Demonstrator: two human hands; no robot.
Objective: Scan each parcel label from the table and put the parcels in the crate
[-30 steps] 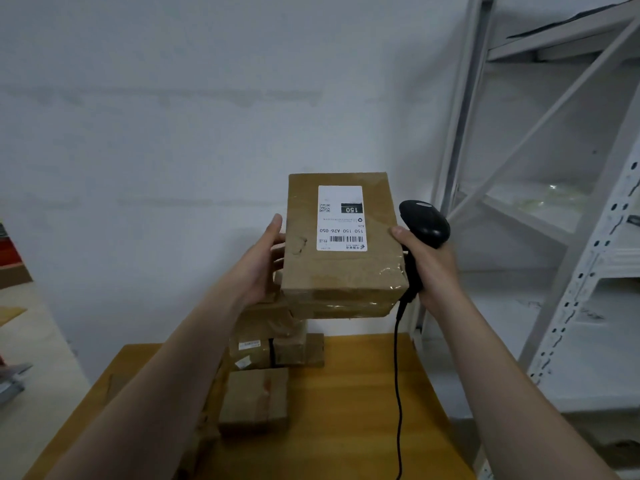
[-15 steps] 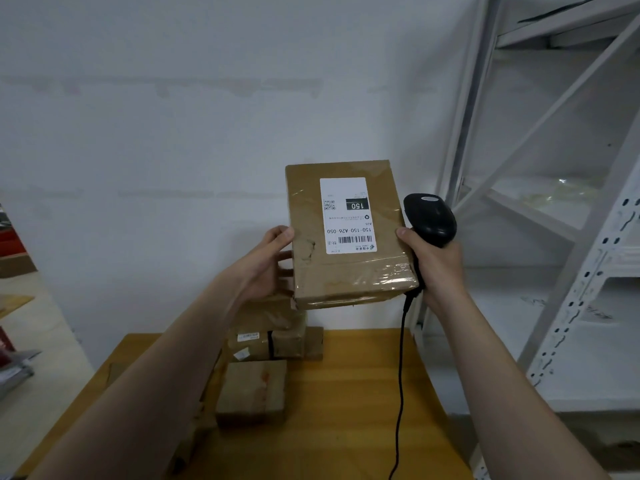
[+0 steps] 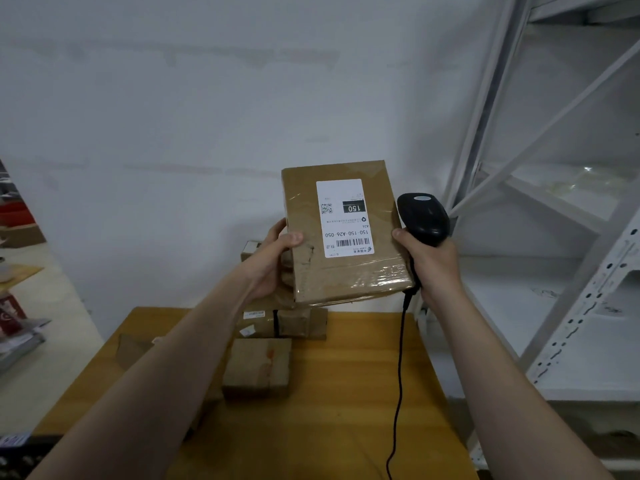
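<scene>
**Spotter:** Where's the parcel sitting for you?

**Operator:** I've got the parcel (image 3: 343,233) held up in the air over the far end of the table (image 3: 346,427), its face toward me and the label (image 3: 344,218) upside down. My left hand (image 3: 268,261) grips its left edge, thumb on the front. My right hand (image 3: 433,265) is wrapped round the handle of the scanner (image 3: 422,216), with one fingertip touching the parcel's right edge.

**Spotter:** How do you reckon it handles?

**Operator:** Light enough, I'd judge, since the left hand seems to carry most of it. It's stiff cardboard, but the glossy tape (image 3: 381,275) across the near end looks slick and the patch by my thumb is creased. I'd keep hold of the bare side edges, clear of the label.

**Spotter:** And around you?

**Operator:** A wooden tabletop with a small parcel (image 3: 258,367) in the middle and a stack (image 3: 291,322) of more beyond it, under my left wrist. The scanner's cord (image 3: 400,358) trails down the right side. There's a white wall (image 3: 173,116) behind and a white metal rack (image 3: 495,98) to the right. I can't see the crate from here
</scene>
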